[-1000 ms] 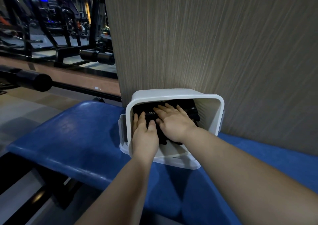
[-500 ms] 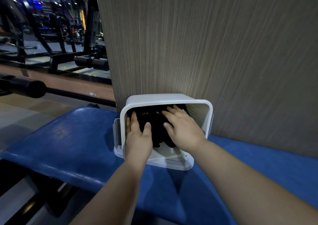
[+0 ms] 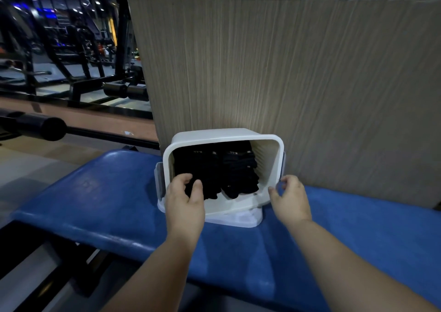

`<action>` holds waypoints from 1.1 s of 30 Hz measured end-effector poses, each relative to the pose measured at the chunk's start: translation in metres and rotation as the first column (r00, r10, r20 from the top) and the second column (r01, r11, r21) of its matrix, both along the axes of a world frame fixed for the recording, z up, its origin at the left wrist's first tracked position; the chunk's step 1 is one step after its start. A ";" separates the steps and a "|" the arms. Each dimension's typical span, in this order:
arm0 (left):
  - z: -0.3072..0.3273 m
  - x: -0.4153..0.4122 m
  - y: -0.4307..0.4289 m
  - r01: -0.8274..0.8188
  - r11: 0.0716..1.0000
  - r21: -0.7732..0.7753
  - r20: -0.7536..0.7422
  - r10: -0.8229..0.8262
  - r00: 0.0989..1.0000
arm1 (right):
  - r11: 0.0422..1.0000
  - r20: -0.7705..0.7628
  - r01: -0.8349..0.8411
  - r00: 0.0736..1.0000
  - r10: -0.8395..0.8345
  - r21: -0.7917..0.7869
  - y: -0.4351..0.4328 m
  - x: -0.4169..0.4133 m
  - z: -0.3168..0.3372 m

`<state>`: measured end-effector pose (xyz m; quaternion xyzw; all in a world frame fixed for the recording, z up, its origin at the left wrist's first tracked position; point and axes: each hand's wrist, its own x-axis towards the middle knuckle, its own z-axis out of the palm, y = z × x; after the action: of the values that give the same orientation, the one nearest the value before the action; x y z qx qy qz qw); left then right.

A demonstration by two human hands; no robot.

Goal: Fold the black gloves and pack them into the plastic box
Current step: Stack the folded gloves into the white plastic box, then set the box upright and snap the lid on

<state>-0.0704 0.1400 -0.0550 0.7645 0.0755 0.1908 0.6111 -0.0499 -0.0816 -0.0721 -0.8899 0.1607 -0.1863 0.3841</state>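
Final tucking, seemingly: left hand [image 3: 185, 199] pinched gloves [image 3: 238, 168] at the left rim of the box [image 3: 226, 133], right hand [image 3: 291, 199] hung slack by its right rim; next, press them flat.

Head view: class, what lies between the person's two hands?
Between the left hand and right hand, the head view shows folded black fabric gloves inside the white plastic box, and its lower wall.

Left hand [image 3: 185, 202] fingers' [image 3: 182, 179] tips hidden inside plastic box [image 3: 226, 134]; gym machines [image 3: 71, 49] blurred.
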 end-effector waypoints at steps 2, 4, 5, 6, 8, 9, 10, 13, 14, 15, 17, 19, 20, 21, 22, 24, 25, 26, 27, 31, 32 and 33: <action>-0.002 -0.001 0.003 -0.087 0.995 -0.042 0.021 0.088 0.996 | 0.996 -0.077 -0.013 0.997 0.020 0.086 -0.002 0.003 -0.002; -0.005 0.001 0.008 -0.171 0.983 -0.068 0.009 0.172 0.985 | 0.994 -0.136 -0.050 0.989 0.064 0.102 -0.002 0.007 -0.003; -0.006 0.002 0.011 -0.210 0.974 -0.081 -0.014 0.210 0.978 | 0.995 -0.162 -0.065 0.984 0.077 0.080 -0.002 0.009 -0.003; -0.009 0.003 0.014 -0.243 0.966 -0.091 -0.046 0.240 0.970 | 0.995 -0.180 -0.076 0.980 0.085 0.058 -0.002 0.010 -0.003; -0.015 0.007 0.018 -0.294 0.947 -0.127 -0.120 0.279 0.953 | 0.996 -0.186 -0.079 0.979 0.085 0.043 -0.001 0.011 -0.001; -0.019 0.010 0.019 -0.313 0.940 -0.134 -0.154 0.292 0.944 | 0.996 -0.174 -0.076 0.981 0.082 0.038 -0.002 0.011 0.000; -0.023 0.011 0.020 -0.324 0.937 -0.130 -0.186 0.298 0.936 | 0.997 -0.163 -0.075 0.983 0.078 0.027 -0.002 0.012 0.000; -0.024 0.011 0.017 -0.327 0.936 -0.129 -0.211 0.296 0.932 | 0.996 -0.136 -0.087 0.987 0.085 -0.007 -0.003 0.011 0.003; -0.023 0.011 0.016 -0.330 0.935 -0.131 -0.202 0.301 0.932 | 0.996 -0.128 -0.092 0.988 0.090 -0.014 -0.003 0.010 0.003; -0.023 0.012 0.015 -0.333 0.933 -0.139 -0.199 0.303 0.932 | 0.995 -0.122 -0.097 0.988 0.094 -0.021 -0.003 0.009 0.003; -0.025 0.015 0.018 -0.334 0.930 -0.152 -0.204 0.301 0.932 | 0.994 -0.115 -0.106 0.988 0.102 -0.030 -0.003 0.006 0.003; -0.027 0.019 0.023 -0.319 0.935 -0.158 -0.200 0.286 0.937 | 0.992 -0.103 -0.121 0.988 0.117 -0.033 -0.005 0.002 0.003; -0.028 0.020 0.025 -0.298 0.941 -0.162 -0.191 0.266 0.945 | 0.991 -0.092 -0.129 0.988 0.125 -0.036 -0.006 -0.001 0.003; -0.026 0.021 0.027 -0.271 0.948 -0.165 -0.183 0.240 0.953 | 0.990 -0.080 -0.138 0.988 0.134 -0.040 -0.007 -0.004 0.004; -0.025 0.021 0.029 -0.237 0.959 -0.156 -0.175 0.209 0.962 | 0.988 -0.064 -0.145 0.988 0.142 -0.043 -0.008 -0.008 0.005; -0.023 0.019 0.029 -0.173 0.978 -0.115 -0.156 0.154 0.976 | 0.989 -0.029 -0.142 0.990 0.141 -0.034 -0.013 -0.016 0.008; -0.021 0.018 0.028 -0.146 0.985 -0.088 -0.144 0.132 0.981 | 0.991 -0.014 -0.132 0.991 0.132 -0.024 -0.017 -0.020 0.009; -0.020 0.017 0.027 -0.121 0.991 -0.049 -0.123 0.115 0.986 | 0.992 -0.003 -0.123 0.992 0.123 -0.015 -0.022 -0.025 0.011; -0.018 0.015 0.025 -0.100 0.995 -0.007 -0.099 0.099 0.990 | 0.994 0.005 -0.113 0.994 0.113 -0.009 -0.028 -0.030 0.013; -0.009 0.004 0.003 -0.042 0.995 0.093 0.008 0.042 0.999 | 0.998 0.057 -0.064 0.996 0.066 -0.029 -0.059 -0.056 0.021; -0.006 0.000 -0.005 -0.033 0.995 0.096 0.027 0.031 0.999 | 0.998 0.070 -0.044 0.996 0.047 -0.039 -0.067 -0.063 0.024; -0.004 -0.004 -0.014 -0.024 0.995 0.099 0.031 0.021 0.999 | 0.999 0.077 -0.020 0.997 0.024 -0.050 -0.076 -0.069 0.026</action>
<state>-0.0740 0.1258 -0.0587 0.7900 0.0652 0.2126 0.5714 -0.1191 -0.1574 -0.0462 -0.8929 0.1311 -0.2205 0.3701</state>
